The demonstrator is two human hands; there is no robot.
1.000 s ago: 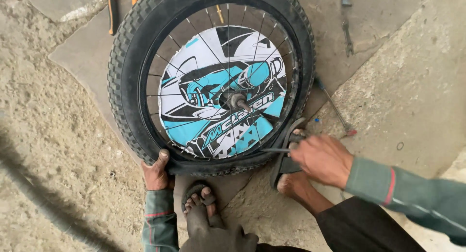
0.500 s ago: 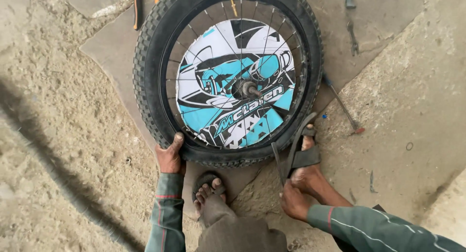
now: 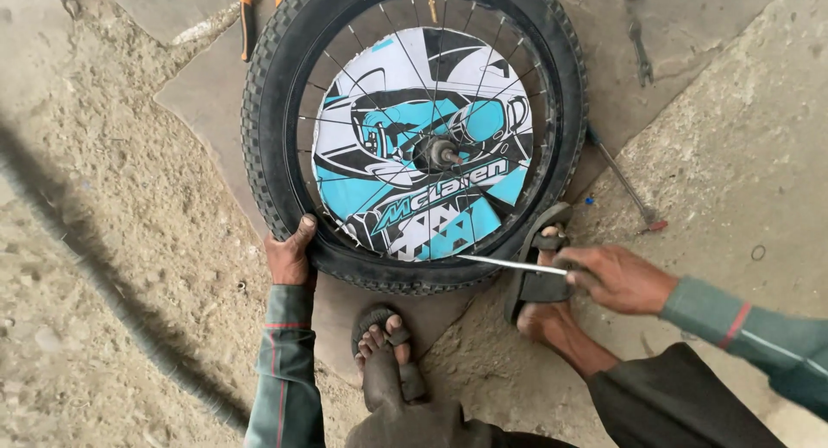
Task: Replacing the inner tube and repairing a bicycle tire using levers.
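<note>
Bicycle wheel (image 3: 414, 137) lies flat on the concrete floor (image 3: 733, 181), knobby black rubber tire (image 3: 267, 146), thin metal spokes, hub at centre, blue-white-black printed disc (image 3: 423, 146) behind the spokes. Left hand (image 3: 289, 254) at the tire's near-left edge, palm on the tread, fingers curled over the sidewall, clamped on the tire; forearm in a grey-green sleeve runs straight down out of view. Right hand (image 3: 617, 277) just right of the wheel's near edge, fist wrapped around the end of a slim shiny metal rod (image 3: 509, 264); rod lies nearly level, tip reaching the rim at the bottom of the wheel. Right forearm comes in from the right, sleeve with a red stripe. Right foot in a black sandal (image 3: 535, 275) presses against the tire just under that hand. Left foot (image 3: 384, 362) in a sandal sits below the wheel. Farther out: orange-handled tool (image 3: 247, 17) at top left, red-tipped screwdriver (image 3: 625, 185) right of the wheel, dark hose (image 3: 103, 284) curving across rough sandy ground at left.
</note>
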